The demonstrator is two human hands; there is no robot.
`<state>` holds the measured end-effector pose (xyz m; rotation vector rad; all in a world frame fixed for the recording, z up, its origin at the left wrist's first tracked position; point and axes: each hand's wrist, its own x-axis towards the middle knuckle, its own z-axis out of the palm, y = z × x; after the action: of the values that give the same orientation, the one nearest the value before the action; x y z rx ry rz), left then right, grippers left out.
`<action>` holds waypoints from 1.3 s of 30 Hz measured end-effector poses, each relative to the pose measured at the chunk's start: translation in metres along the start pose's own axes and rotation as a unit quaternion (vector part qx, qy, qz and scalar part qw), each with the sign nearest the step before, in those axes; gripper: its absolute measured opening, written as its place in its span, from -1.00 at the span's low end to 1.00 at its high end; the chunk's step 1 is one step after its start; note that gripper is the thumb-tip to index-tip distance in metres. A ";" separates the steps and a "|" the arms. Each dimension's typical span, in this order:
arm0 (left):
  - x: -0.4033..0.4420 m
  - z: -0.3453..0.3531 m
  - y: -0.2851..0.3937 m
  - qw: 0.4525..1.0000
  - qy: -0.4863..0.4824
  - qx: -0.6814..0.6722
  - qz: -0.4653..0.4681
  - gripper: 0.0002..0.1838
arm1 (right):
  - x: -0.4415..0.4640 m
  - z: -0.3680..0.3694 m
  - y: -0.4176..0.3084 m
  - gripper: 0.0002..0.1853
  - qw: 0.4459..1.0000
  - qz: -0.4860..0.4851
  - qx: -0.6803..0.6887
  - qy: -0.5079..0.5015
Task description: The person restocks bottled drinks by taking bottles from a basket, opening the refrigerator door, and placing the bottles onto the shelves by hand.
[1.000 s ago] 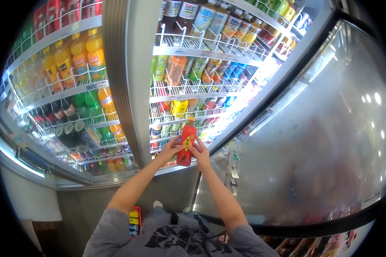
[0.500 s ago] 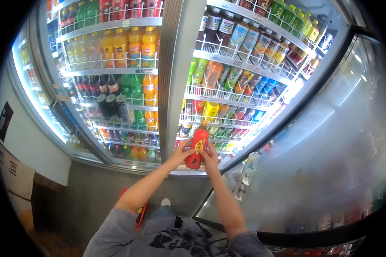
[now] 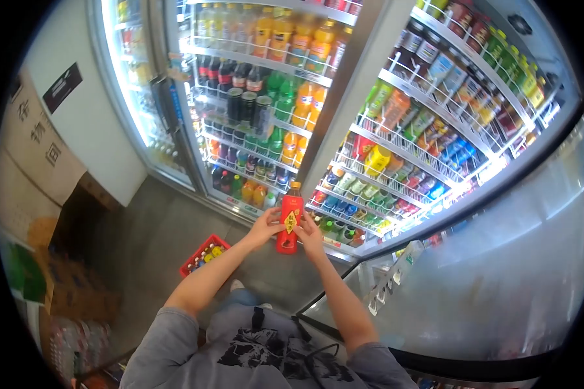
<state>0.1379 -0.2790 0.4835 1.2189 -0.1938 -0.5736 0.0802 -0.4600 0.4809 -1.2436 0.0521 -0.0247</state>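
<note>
A red drink bottle point(image 3: 291, 217) with an orange cap and a yellow diamond label stands roughly upright between my two hands, in front of the fridge. From its left side, my left hand point(image 3: 267, 227) grips it with the fingers near the label. My right hand point(image 3: 309, 235) holds the opposite side, fingertips against the bottle. Behind it, the open fridge compartment point(image 3: 396, 136) has tilted wire shelves filled with bottles. A yellow-labelled bottle point(image 3: 377, 160) lies on one of the lower shelves there.
A red basket point(image 3: 189, 264) with several bottles sits on the floor at left. The open glass door point(image 3: 486, 259) spans the right side. A closed fridge section point(image 3: 259, 97) with drinks is ahead. Cardboard boxes point(image 3: 78, 292) stand at far left, near packed bottles point(image 3: 78, 343).
My view has turned left, bringing the red basket and cardboard boxes further into sight. The bottle stays in both hands and now appears slightly left of before, more upright.
</note>
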 end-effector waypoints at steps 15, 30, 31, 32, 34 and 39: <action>-0.099 -0.137 -0.023 0.982 0.175 -0.076 0.020 -0.31 | 0.035 0.136 0.089 -0.25 0.979 0.113 -0.065 -0.158; -0.187 -0.268 -0.073 0.931 0.307 -0.197 -0.008 -0.29 | 0.064 0.257 0.204 -0.30 0.903 0.307 -0.130 -0.271; -0.192 -0.273 -0.081 0.926 0.316 -0.205 -0.009 -0.28 | 0.064 0.260 0.216 -0.32 0.898 0.308 -0.139 -0.280; -0.197 -0.277 -0.089 0.921 0.325 -0.214 -0.012 -0.28 | 0.062 0.262 0.229 -0.34 0.894 0.310 -0.148 -0.288; -0.205 -0.284 -0.105 0.905 0.355 -0.235 -0.026 -0.28 | 0.061 0.265 0.252 -0.33 0.880 0.325 -0.172 -0.301; -0.215 -0.293 -0.151 0.871 0.397 -0.288 -0.027 -0.28 | 0.056 0.268 0.298 -0.33 0.850 0.375 -0.184 -0.320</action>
<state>0.0380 0.0403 0.2766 0.7840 0.6729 -0.1130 0.1474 -0.1136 0.2826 -1.4850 -0.0443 1.1276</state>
